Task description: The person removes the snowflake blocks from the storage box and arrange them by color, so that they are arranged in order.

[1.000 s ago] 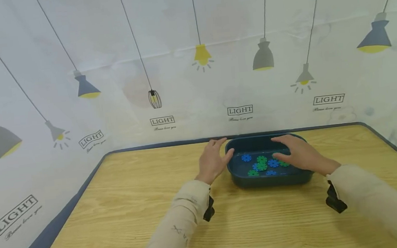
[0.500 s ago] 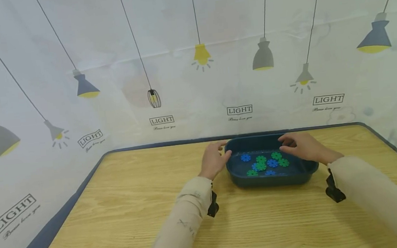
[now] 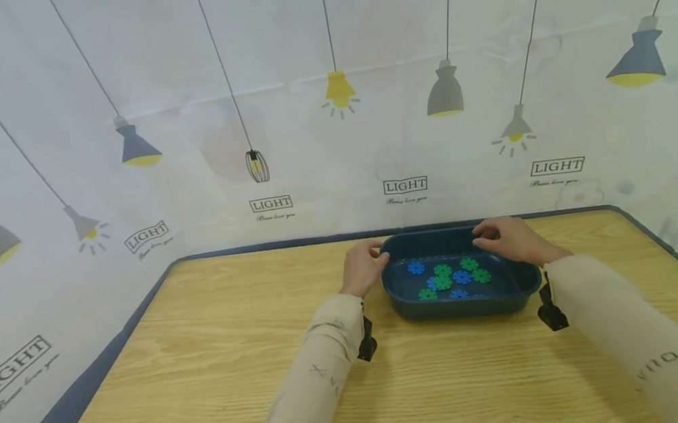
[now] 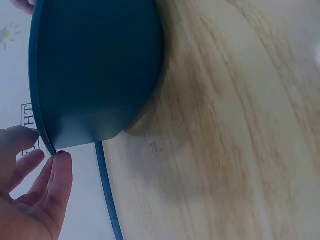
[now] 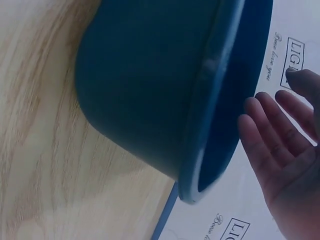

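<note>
A dark blue-green plastic basin (image 3: 465, 307) stands on the wooden table, holding several flower-shaped discs, among them a green disc (image 3: 481, 276) and a blue disc (image 3: 416, 268). At the basin's left end my left hand (image 3: 361, 268) pinches the rim between thumb and fingers; the left wrist view shows the fingertips (image 4: 62, 157) at the rim's edge. Over the right back part of the basin hovers my right hand (image 3: 510, 241), its fingers loosely bent. In the right wrist view that hand (image 5: 290, 155) holds nothing, its fingertips close to the far rim; contact is unclear.
The pale wood table (image 3: 236, 357) extends to the left and in front of the basin. Behind it rises a white wall covering (image 3: 327, 219) printed with lamps, meeting the table at a dark blue edge. Black wrist mounts (image 3: 552, 310) hang below both sleeves.
My left fingers have drawn in on the basin's left rim. My right hand has risen backward from over the discs, uncovering green ones. The head view has shifted slightly.
</note>
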Demonstrator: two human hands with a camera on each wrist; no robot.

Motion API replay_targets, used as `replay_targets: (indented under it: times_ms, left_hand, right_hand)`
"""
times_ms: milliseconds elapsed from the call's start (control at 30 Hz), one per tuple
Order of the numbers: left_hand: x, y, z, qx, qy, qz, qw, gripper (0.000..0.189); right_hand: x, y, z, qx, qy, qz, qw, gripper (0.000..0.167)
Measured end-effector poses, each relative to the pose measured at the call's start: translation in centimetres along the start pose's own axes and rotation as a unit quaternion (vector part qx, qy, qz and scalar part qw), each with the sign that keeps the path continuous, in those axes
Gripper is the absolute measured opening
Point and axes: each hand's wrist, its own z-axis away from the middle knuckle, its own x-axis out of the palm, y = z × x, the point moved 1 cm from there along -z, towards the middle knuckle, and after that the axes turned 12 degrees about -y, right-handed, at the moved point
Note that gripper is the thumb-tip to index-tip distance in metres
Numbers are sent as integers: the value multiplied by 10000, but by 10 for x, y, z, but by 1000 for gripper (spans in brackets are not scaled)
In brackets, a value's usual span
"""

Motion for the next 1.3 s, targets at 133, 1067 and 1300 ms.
replay_targets:
  times_ms: [133,1067,1300]
  left_hand:
    - [-1,-3,-3,-94,-24,172,9998,26]
    - [-1,-8,-7,-827,-430,2204,9709,31]
    - [0,-9,-7,-950,-371,2156,9711,30]
  right_hand:
    - [1,6,-4,75,-36,-192,9998,39]
    - [30,21,-15,641,-1095,-1216,9844,42]
    - [36,23,-12,654,-1178,-1224,9833,41]
